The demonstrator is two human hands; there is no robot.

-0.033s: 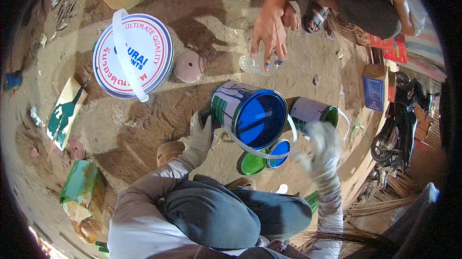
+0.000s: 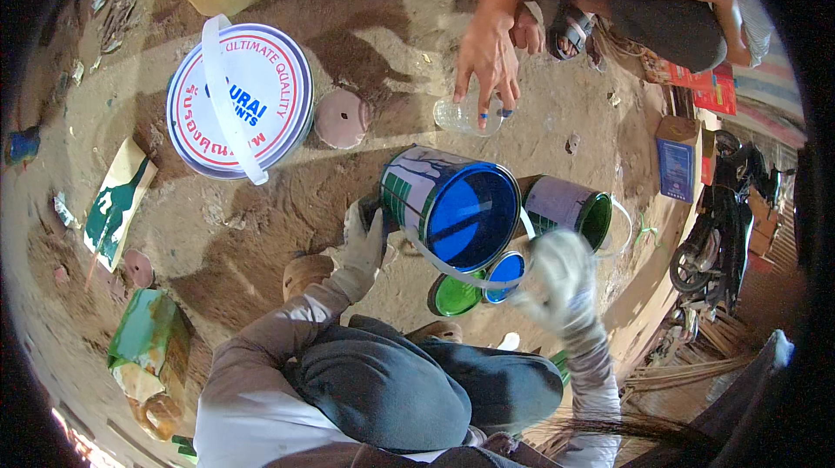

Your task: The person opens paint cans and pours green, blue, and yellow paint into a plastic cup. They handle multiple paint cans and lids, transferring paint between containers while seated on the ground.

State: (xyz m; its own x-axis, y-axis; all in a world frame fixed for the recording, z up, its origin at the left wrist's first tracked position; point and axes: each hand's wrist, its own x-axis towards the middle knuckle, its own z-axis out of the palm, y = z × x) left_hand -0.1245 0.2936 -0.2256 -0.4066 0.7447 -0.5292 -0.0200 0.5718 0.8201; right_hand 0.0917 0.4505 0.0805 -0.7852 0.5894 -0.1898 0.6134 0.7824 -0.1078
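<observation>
A paint bucket (image 2: 417, 179) with blue paint coating its inside stands tilted before me, its mouth facing right and toward me. My left hand (image 2: 364, 246), in a pale glove, is closed against the bucket's lower left side; some fingertips are hidden in shadow. A white handle (image 2: 461, 273) hangs across the bucket's front. My right hand (image 2: 564, 281), also gloved, is beside the handle's right part, its fingers smeared by motion. Just below the bucket lie a green-coated lid (image 2: 457, 296) and a blue-coated lid (image 2: 504, 278). A smaller can (image 2: 554, 204) with green inside lies to the right.
A large lidded paint bucket (image 2: 261, 133) stands at the far left, near a round pinkish disc (image 2: 342, 119). Another person's hand (image 2: 489, 63) touches a clear plastic container (image 2: 461, 116). A green-stained container (image 2: 143, 337) is at left; a motorbike (image 2: 718, 216) stands at right.
My right hand has shifted a little left and toward me, closer to the bucket's handle. My left hand and the bucket have not visibly moved.
</observation>
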